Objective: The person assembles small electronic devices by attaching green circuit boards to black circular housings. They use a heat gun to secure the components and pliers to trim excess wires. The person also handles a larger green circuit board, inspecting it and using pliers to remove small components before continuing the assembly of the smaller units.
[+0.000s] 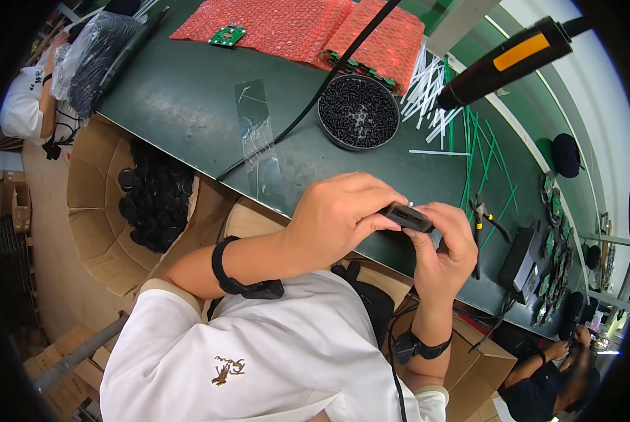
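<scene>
A small black plastic housing (408,218) with a slot-like opening in its visible face is held up over the near edge of the green table. My left hand (343,214) pinches its left end between thumb and fingers. At the other end, the thumb and fingers of my right hand (445,243) are closed on the same piece. A small pale bit shows at its upper edge, too small to name. Beyond the hands is a round black bowl (360,148) full of small black screw-like parts (350,105).
A black electric screwdriver (505,63) hangs at upper right. Pliers (479,221) and a black power adapter (519,261) lie right. Red bubble wrap (272,28), a circuit board (227,34) and white strips (427,91) are farther back. A cardboard box (90,190) holds black round parts.
</scene>
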`<action>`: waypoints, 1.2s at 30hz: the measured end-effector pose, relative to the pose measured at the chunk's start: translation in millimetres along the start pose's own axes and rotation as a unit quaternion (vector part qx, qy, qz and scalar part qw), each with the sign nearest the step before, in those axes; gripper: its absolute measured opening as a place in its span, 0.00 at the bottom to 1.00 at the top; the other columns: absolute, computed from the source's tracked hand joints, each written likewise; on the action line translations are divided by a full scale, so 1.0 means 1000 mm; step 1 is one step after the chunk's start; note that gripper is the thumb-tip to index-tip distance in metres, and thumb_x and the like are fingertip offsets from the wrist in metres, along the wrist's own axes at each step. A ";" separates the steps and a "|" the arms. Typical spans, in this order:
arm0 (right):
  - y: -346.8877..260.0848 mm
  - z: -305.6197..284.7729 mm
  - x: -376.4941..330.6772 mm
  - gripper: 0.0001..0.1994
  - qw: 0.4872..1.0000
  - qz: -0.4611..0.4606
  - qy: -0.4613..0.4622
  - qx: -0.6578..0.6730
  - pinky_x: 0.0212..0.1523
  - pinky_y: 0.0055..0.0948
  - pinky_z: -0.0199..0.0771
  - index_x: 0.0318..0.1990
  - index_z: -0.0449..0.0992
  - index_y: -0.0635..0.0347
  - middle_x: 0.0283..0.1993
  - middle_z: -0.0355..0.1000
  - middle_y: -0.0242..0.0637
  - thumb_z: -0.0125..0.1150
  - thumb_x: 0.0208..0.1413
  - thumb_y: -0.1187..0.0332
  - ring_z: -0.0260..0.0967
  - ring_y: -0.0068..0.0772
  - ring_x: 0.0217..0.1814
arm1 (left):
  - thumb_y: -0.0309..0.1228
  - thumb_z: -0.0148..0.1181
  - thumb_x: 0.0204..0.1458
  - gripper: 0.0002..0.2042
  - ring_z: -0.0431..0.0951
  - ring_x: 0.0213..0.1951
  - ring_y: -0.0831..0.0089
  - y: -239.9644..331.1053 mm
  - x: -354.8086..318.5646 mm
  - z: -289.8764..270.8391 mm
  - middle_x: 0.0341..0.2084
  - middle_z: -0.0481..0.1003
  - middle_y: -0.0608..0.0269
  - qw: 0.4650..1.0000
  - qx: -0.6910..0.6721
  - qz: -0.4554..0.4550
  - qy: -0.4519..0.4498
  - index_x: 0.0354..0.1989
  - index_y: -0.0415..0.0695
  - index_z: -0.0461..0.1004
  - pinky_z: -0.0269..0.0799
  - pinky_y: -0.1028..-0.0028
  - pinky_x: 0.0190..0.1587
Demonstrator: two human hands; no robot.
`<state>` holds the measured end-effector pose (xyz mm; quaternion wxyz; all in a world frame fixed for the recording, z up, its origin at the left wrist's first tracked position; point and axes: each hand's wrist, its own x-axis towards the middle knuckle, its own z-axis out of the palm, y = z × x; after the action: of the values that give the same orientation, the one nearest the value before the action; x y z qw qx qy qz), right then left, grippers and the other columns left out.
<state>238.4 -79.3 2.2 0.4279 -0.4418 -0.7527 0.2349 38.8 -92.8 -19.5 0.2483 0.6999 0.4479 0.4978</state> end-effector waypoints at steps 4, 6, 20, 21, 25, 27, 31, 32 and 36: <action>0.002 0.001 0.000 0.11 1.000 0.001 0.008 0.011 0.42 0.29 0.78 0.41 0.84 0.63 0.40 0.80 0.41 0.76 0.49 0.76 0.78 0.35 0.40 | 0.26 0.74 0.47 0.14 0.84 0.38 0.58 0.001 -0.002 0.001 0.39 0.83 0.55 1.000 0.022 -0.010 0.001 0.43 0.38 0.83 0.80 0.67 0.39; 0.003 0.002 0.000 0.11 1.000 0.003 0.010 0.023 0.42 0.29 0.78 0.41 0.84 0.63 0.40 0.80 0.41 0.76 0.48 0.76 0.78 0.35 0.40 | 0.27 0.74 0.47 0.15 0.84 0.38 0.59 -0.001 -0.001 -0.001 0.38 0.83 0.55 1.000 0.019 -0.010 -0.006 0.43 0.38 0.83 0.80 0.68 0.38; 0.001 0.005 -0.003 0.12 0.996 0.041 0.008 0.073 0.42 0.29 0.78 0.41 0.84 0.64 0.40 0.80 0.42 0.76 0.47 0.80 0.78 0.35 0.41 | 0.25 0.73 0.48 0.17 0.83 0.38 0.58 0.004 0.003 -0.010 0.40 0.82 0.55 0.998 -0.034 -0.022 -0.039 0.47 0.40 0.82 0.79 0.67 0.40; 0.001 0.005 -0.004 0.12 0.995 0.048 0.008 0.087 0.42 0.29 0.78 0.41 0.84 0.65 0.40 0.80 0.42 0.76 0.47 0.80 0.78 0.35 0.42 | 0.25 0.73 0.48 0.17 0.83 0.38 0.58 0.006 0.002 -0.009 0.40 0.82 0.55 0.998 -0.032 -0.026 -0.038 0.47 0.40 0.82 0.80 0.67 0.41; 0.001 0.004 -0.007 0.13 0.989 0.093 0.011 0.116 0.43 0.28 0.77 0.42 0.85 0.65 0.41 0.80 0.42 0.76 0.47 0.81 0.78 0.33 0.42 | 0.26 0.73 0.48 0.16 0.84 0.40 0.57 0.009 0.002 -0.006 0.42 0.82 0.55 0.998 -0.032 -0.026 -0.041 0.47 0.40 0.81 0.81 0.67 0.42; 0.001 0.003 -0.007 0.13 0.988 0.098 0.009 0.119 0.43 0.28 0.77 0.42 0.85 0.65 0.41 0.80 0.42 0.76 0.47 0.80 0.77 0.33 0.42 | 0.26 0.73 0.48 0.16 0.84 0.40 0.57 0.010 0.003 -0.005 0.41 0.82 0.54 0.999 -0.034 -0.023 -0.036 0.46 0.39 0.81 0.81 0.67 0.42; 0.003 0.002 -0.007 0.13 0.990 0.082 0.009 0.113 0.42 0.27 0.77 0.42 0.85 0.65 0.41 0.80 0.42 0.76 0.47 0.79 0.78 0.33 0.42 | 0.25 0.73 0.48 0.14 0.84 0.40 0.57 0.008 0.005 -0.006 0.40 0.83 0.53 0.997 -0.054 -0.031 -0.035 0.45 0.38 0.82 0.81 0.68 0.41; 0.004 0.003 -0.007 0.12 0.991 0.077 0.009 0.108 0.42 0.27 0.77 0.42 0.85 0.65 0.41 0.80 0.42 0.77 0.47 0.79 0.78 0.33 0.42 | 0.24 0.73 0.48 0.14 0.84 0.40 0.58 0.007 0.006 -0.007 0.39 0.83 0.53 0.997 -0.062 -0.034 -0.035 0.44 0.38 0.82 0.80 0.68 0.41; 0.004 0.002 -0.005 0.11 0.994 0.049 0.002 0.094 0.42 0.28 0.78 0.40 0.84 0.65 0.41 0.80 0.42 0.77 0.48 0.79 0.78 0.34 0.42 | 0.21 0.73 0.47 0.14 0.85 0.40 0.59 0.005 0.007 -0.011 0.38 0.84 0.53 0.994 -0.087 -0.049 -0.047 0.43 0.37 0.82 0.80 0.68 0.41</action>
<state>239.5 -81.1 -4.2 0.4569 -0.4367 -0.7037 0.3244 32.0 -90.2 -7.7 0.3535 0.6753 0.4245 0.4887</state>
